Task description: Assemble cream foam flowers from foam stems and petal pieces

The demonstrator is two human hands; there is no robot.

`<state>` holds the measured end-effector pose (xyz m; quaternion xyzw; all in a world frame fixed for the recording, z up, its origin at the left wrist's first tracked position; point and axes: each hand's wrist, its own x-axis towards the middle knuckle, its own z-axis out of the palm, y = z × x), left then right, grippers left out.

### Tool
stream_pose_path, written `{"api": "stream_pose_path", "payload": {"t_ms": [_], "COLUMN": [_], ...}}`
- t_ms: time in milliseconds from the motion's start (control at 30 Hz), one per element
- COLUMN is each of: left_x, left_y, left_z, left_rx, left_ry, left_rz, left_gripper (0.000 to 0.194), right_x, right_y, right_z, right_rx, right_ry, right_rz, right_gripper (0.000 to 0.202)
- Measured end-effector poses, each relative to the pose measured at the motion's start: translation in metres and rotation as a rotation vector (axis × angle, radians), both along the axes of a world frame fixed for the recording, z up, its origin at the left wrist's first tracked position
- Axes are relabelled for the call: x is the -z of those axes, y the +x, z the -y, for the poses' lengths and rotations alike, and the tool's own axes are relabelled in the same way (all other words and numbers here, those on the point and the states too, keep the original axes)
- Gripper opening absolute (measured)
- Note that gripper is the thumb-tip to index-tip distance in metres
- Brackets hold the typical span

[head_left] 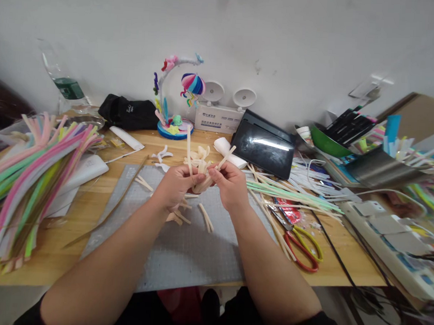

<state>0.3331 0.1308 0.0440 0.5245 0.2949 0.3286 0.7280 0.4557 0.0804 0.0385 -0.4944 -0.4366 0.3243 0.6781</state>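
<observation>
My left hand [177, 183] and my right hand [231, 182] meet above a grey cutting mat [197, 258]. Between them is a bundle of cream pipe cleaners [200, 157], some bent into loops at the top, with one strand standing upright and another slanting to the right. The fingers of both hands are pinched on it, thumbs close together. Short cut cream pieces [206, 217] lie on the mat below and beside my left wrist. A small white bent piece [162, 154] rests behind my left hand.
Scissors [303, 244] with red and yellow handles lie at right, near green and white pipe cleaners [291, 194]. A dark tablet [263, 144] leans behind. Coloured bundles [38, 172] fill the left side. A decorated arch [173, 126] stands at the back; a power strip [390, 244] sits far right.
</observation>
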Motion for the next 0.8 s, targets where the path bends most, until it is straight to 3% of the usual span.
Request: {"api": "stream_pose_path", "payload": {"t_ms": [200, 433, 800], "left_x": [-0.004, -0.003, -0.004], "left_y": [-0.003, -0.009, -0.011], "left_z": [0.0, -0.004, 0.002], "left_rx": [0.099, 0.365, 0.564], "left_ry": [-0.012, 0.034, 0.008], "left_rz": [-0.084, -0.245, -0.229], "left_gripper": [0.023, 0.028, 0.036], "right_x": [0.003, 0.0, -0.001], "right_y": [0.003, 0.01, 0.003], "right_z": [-0.001, 0.003, 0.006], "right_rx": [-0.07, -0.237, -0.451], "right_ry": [-0.036, -0.138, -0.214], "right_rz": [-0.009, 0.117, -0.064], "right_gripper": [0.018, 0.018, 0.02]}}
